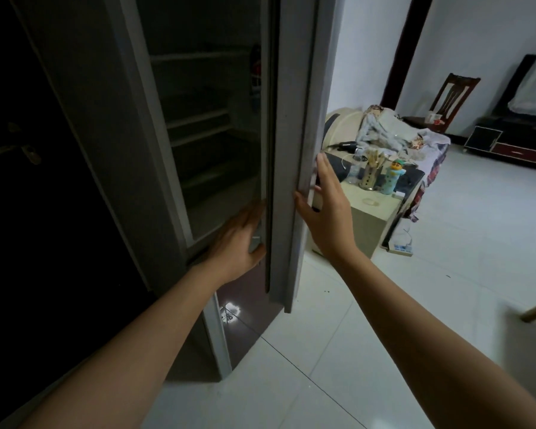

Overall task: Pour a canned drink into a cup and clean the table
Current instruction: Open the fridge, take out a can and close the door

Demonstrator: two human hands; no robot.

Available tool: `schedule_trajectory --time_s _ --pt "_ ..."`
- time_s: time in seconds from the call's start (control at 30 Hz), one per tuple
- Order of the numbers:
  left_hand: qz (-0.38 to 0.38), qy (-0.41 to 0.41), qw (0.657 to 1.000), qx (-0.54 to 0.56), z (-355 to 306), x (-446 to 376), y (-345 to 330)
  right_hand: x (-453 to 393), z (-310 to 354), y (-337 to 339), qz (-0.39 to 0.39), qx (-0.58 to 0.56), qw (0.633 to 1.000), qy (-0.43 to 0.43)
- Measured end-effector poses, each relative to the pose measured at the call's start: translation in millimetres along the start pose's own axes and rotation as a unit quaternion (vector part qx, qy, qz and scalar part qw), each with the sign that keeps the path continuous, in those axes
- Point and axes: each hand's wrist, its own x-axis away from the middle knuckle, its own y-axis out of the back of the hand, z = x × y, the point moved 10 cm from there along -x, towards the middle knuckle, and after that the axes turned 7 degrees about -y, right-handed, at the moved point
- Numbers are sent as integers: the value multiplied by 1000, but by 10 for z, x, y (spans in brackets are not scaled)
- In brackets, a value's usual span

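Observation:
A tall grey fridge (198,125) stands in front of me, its interior dark with bare shelves. Its door (291,150) is swung partly out, edge toward me. My right hand (325,209) grips the door's outer edge, thumb on the inner side and fingers flat along the outer side. My left hand (239,239) reaches into the gap at the bottom of the compartment, fingers spread against the frame and holding nothing that I can make out. Something red (256,66) sits high in the door rack, too dark to identify. No can or cup shows clearly.
Right of the door stands a beige side table (365,209) with a utensil holder (370,178) and a cartoon-figure bottle (392,178). Behind it is a sofa heaped with cloth (393,131), a dark chair (452,97) and a low TV cabinet (514,140). White tiled floor (415,289) lies to the right.

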Motion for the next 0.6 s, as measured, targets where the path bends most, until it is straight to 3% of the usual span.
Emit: schedule_trajectory --time_s 0.27,0.6 --pt "17 -110 994 11 -465 -188 -299 151 -327 434 -63 38 996 -41" --pt "85 -179 980 15 -955 -442 -662 486 -828 844 -114 43 975 -186"
